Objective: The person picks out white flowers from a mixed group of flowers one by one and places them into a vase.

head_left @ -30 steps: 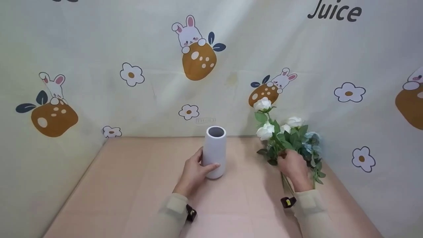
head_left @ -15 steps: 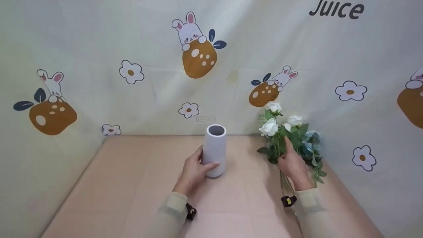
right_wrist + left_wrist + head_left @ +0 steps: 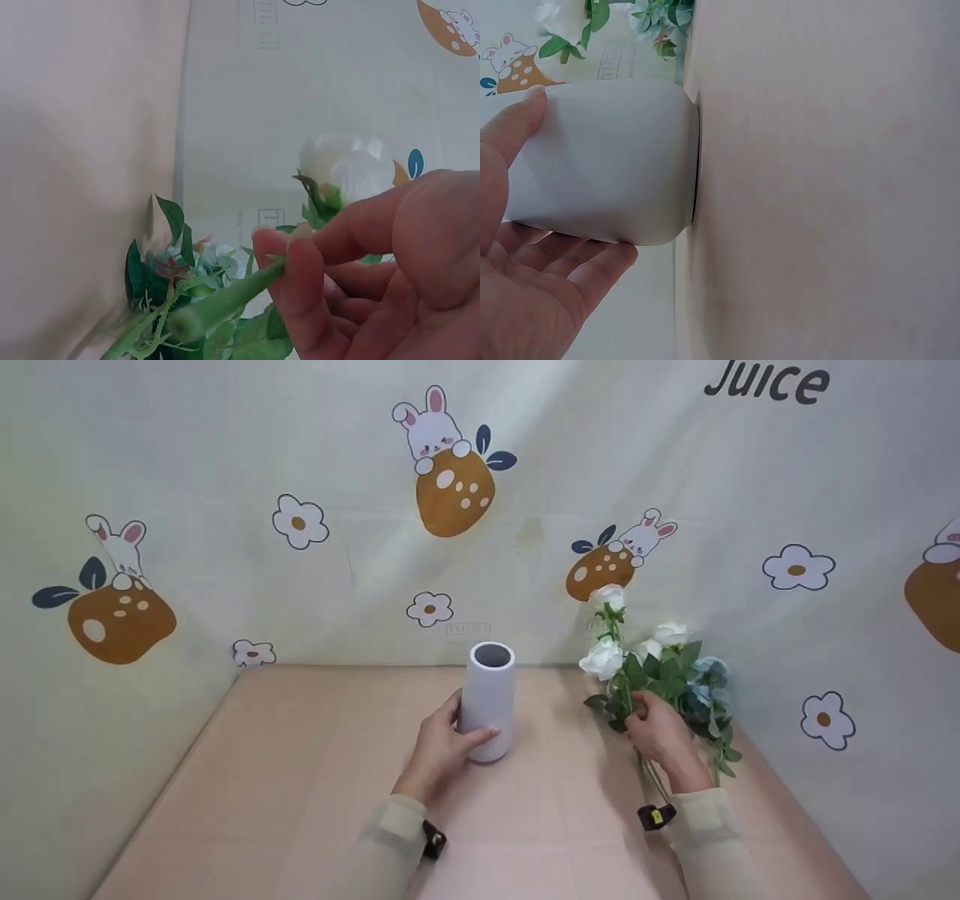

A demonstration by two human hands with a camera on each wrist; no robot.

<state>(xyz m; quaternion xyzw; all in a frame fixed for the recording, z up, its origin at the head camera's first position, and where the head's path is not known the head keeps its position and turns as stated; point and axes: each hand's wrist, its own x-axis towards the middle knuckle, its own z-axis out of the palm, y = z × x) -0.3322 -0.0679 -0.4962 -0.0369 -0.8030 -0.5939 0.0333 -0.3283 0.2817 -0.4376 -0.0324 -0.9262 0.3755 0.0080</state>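
A tall white vase (image 3: 491, 690) stands upright on the table, its round mouth facing up. My left hand (image 3: 439, 746) grips its lower part, thumb across the front and fingers behind, as the left wrist view also shows. To the right, my right hand (image 3: 664, 735) pinches a green rose stem (image 3: 232, 296) between thumb and fingertips. White roses (image 3: 602, 658) with dark green leaves rise above that hand. In the right wrist view the cut end of the stem points toward the camera, and a white bloom (image 3: 349, 169) shows behind the fingers.
More white roses (image 3: 670, 634) and pale blue flowers (image 3: 707, 682) lie at the table's right edge, close beside the right hand. The pink-covered table (image 3: 300, 795) meets a printed cloth backdrop (image 3: 337, 585) behind the vase.
The right index finger stretched out half a second ago and is now bent back to the stem. The upper white roses shifted right, then back left. My left hand keeps its hold on the vase.
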